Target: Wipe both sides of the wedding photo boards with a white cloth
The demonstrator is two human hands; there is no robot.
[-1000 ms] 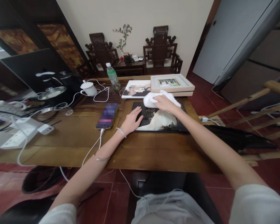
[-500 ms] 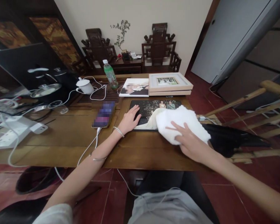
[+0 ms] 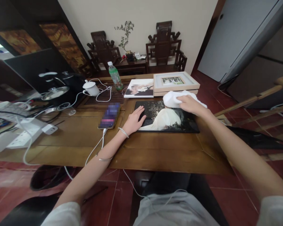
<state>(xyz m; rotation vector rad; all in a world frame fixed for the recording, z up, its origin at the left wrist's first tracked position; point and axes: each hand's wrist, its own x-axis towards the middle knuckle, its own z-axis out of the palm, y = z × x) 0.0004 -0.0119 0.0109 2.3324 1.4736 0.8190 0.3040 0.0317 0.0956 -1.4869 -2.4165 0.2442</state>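
Observation:
A dark photo panel (image 3: pixel 153 113) lies flat on the wooden table (image 3: pixel 155 153), printed with a figure in a long white dress. My left hand (image 3: pixel 134 121) rests on the panel's left edge, palm down with fingers stretched out. In my right hand (image 3: pixel 190 104) is a white cloth (image 3: pixel 173 99), bunched under the fingers and pressed on the panel's upper right part. The cloth hides the top of the picture there. Left of my left hand lies a phone (image 3: pixel 109 115) with a white cable plugged in.
Behind the panel are a white-edged photo print (image 3: pixel 139 88) and stacked pale wooden frames (image 3: pixel 176 81). A green-labelled bottle (image 3: pixel 115 76) and a lidded white cup (image 3: pixel 91 88) stand to the left. Farther left are a power strip (image 3: pixel 25 135), a glass (image 3: pixel 69 109) and tangled cables.
My right hand has moved the cloth away from me, from the panel's lower right to its upper right, uncovering the dress and lower right corner. My left hand stays on the left edge.

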